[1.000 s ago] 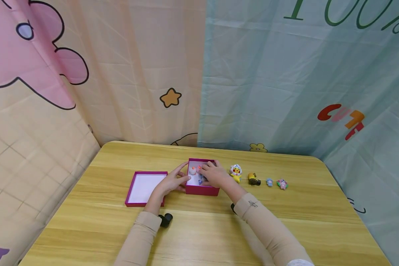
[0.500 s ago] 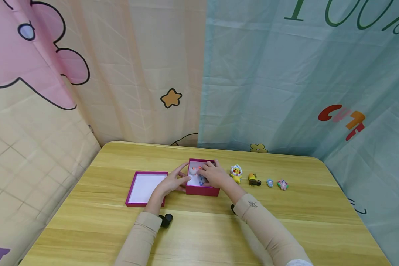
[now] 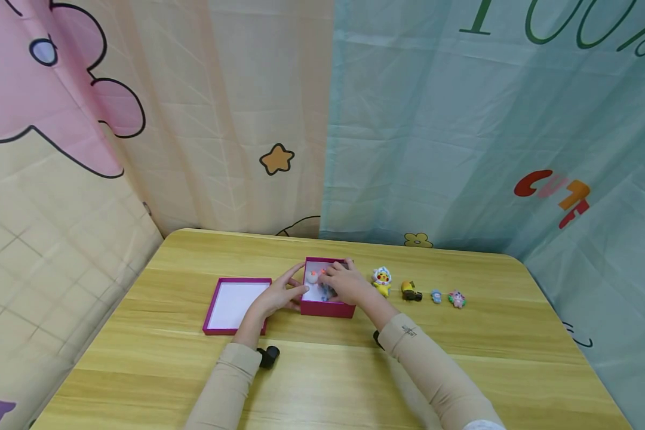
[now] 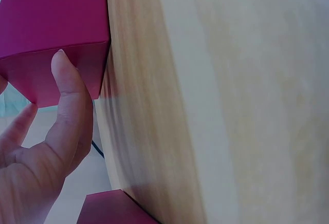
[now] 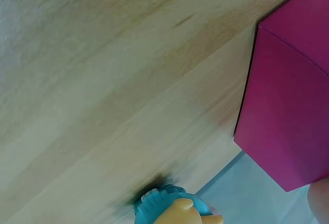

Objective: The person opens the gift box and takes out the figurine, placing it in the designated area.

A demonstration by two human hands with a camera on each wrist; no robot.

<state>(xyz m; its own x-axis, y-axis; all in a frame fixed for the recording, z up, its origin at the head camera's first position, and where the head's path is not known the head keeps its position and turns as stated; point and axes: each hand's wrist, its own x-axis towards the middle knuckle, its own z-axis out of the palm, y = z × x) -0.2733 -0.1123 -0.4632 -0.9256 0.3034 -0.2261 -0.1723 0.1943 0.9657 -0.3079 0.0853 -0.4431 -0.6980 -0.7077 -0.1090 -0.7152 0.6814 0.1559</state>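
An open magenta box point(image 3: 326, 309) with a white inside stands near the table's middle. My left hand point(image 3: 276, 294) rests at its left side; in the left wrist view the fingers point(image 4: 67, 95) touch the outer wall. My right hand point(image 3: 348, 283) reaches down over the right half of the box, its fingers curled at a small blue toy point(image 3: 325, 293), which they partly cover. A round white toy point(image 3: 312, 277) and a pinkish-orange one point(image 3: 323, 272) lie beside the fingertips. The right wrist view shows only a fingertip and the box's outside.
Left of the box lies its magenta-edged lid point(image 3: 239, 298), white inside up. To the right stand a yellow figure with white hood point(image 3: 381, 280), a yellow and black toy point(image 3: 410, 291), a small blue figure point(image 3: 436, 296) and a pink-green one point(image 3: 456, 299). Curtains hang behind.
The right fingers shift slightly inside the box and the blue toy under them moves a little. My left hand, the box and the toys on the table stay put.
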